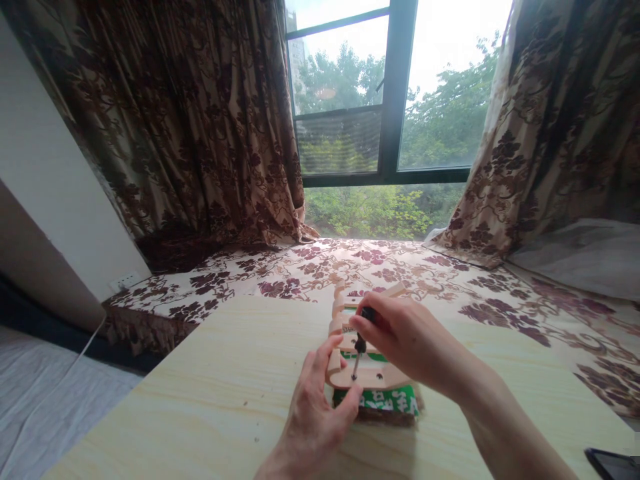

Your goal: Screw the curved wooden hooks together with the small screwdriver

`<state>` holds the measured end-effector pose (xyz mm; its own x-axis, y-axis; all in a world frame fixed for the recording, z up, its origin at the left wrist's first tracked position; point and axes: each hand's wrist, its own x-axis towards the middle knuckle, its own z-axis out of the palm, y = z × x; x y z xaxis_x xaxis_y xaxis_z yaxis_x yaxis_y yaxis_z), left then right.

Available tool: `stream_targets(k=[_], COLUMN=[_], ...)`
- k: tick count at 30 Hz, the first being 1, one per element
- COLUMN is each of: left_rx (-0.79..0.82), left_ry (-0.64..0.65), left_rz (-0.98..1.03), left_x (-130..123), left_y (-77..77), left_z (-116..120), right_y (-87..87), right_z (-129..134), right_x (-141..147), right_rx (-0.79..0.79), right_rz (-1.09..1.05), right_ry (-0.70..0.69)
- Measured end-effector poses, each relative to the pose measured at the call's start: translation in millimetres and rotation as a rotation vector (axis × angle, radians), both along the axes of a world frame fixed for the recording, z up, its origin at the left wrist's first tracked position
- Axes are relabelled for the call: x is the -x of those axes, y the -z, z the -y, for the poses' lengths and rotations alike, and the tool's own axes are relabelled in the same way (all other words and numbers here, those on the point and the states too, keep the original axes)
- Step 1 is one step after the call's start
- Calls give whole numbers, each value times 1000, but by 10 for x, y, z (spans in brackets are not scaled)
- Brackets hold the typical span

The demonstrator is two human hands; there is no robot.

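Table (200, 373), pale wood grain. Frame (367, 381) of light wood, slatted, lies at the middle of the far edge, its far end reaching over that edge as seen from here. Under its near end, a green pack (395, 400) with white characters, jutting out towards the near edge.

Right hand (405, 330): closed round the dark handle of a screwdriver (361, 343) — held close to upright, tip down at a screw (355, 377) in the nearest slat. A dark hole (379, 377) in the same slat, right of the screw.

Left hand (317, 400): clamped on the frame's near left corner, fingers along the left side, thumb at the front edge just beside the screw.

Dark flat object (613, 463) at the lower right, partly cut off — cannot tell what. Beyond the table's far edge, flowered cloth (415, 267) runs to the window (393, 133); patterned curtains (225, 133) hang either side, trees (345, 77) outside.
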<state>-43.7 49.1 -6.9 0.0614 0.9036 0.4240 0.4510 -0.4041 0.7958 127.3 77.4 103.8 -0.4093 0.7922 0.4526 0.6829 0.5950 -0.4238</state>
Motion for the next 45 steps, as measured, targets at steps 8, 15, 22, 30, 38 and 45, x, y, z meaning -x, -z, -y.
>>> stream_targets(k=[8,15,22,30,38,45], left_rx=[26,36,30,32,14,34], left_ry=[-18,-12,-47,6,-9,-4], left_rz=[-18,2,3,1,-20,-11], left_x=[1,-9,-23,10,15,10], left_y=[7,-26,-12,6,45,8], left_z=[12,5,16,-18,-42,-8], right_y=[-33,-27,-77,-35,-43,-39], right_z=[46,10,98,13,60,48], right_x=[-14,-7,6,-1,-7,-19], right_rx=[-18,-53,29,13,-4,16], right_rz=[-7,43,-3,32,26,20], right_ry=[-127,28,-106,23,-97,-47])
